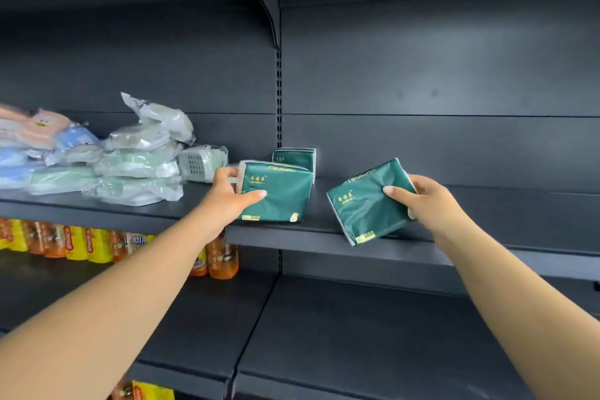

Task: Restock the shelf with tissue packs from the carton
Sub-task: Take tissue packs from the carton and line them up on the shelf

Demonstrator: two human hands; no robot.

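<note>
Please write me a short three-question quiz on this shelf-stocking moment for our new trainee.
1. True or false: the left hand holds a green tissue pack standing on the shelf.
2. How many green packs are in view? A) one B) two C) three
3. Fill in: the pack in the right hand is ____ rather than upright.

Key:
1. True; its thumb lies across the front.
2. C; one in each hand, the right one, plus a third pack behind the left one.
3. Tilted; it leans with its lower corner at the shelf's front edge.
</note>
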